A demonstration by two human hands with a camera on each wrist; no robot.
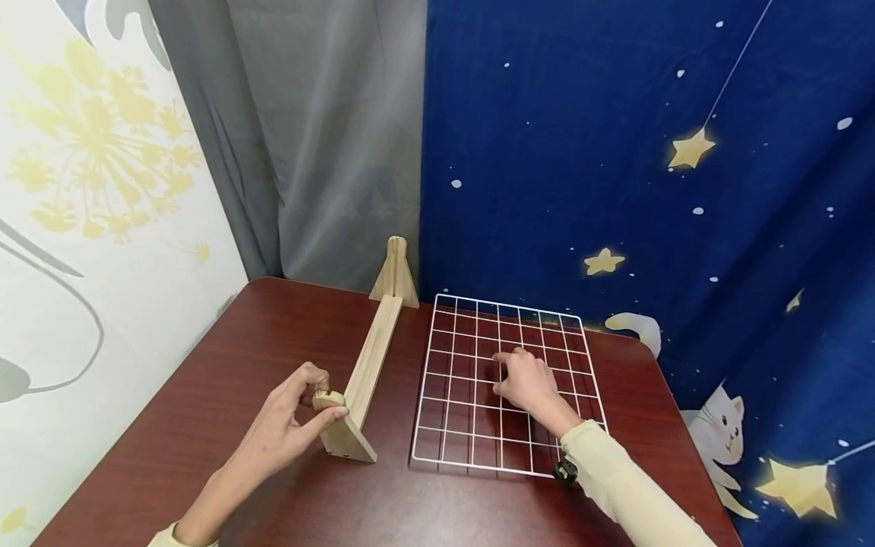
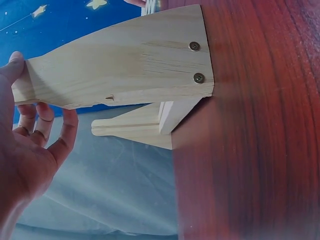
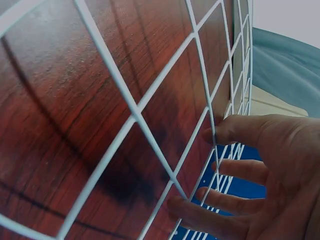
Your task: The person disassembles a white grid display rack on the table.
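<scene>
A light wooden stand (image 1: 374, 349), with an upright board at each end and a bar between them, is on the dark red table. My left hand (image 1: 280, 425) holds the rounded top of the near upright board (image 2: 125, 65), thumb on one side and fingers on the other. Two screws show low on that board. To the right is a white wire grid panel (image 3: 136, 114), close over the table and casting line shadows on it. My right hand (image 1: 529, 380) grips its wires near the middle, thumb and fingertips poking through the mesh.
The far upright board (image 1: 394, 273) stands near the table's back edge, by a grey curtain (image 1: 335, 152). A blue curtain (image 1: 547, 152) with stars hangs behind the grid. On the left is a white patterned wall cloth (image 1: 116, 289). The reddish tabletop (image 1: 273, 327) lies under everything.
</scene>
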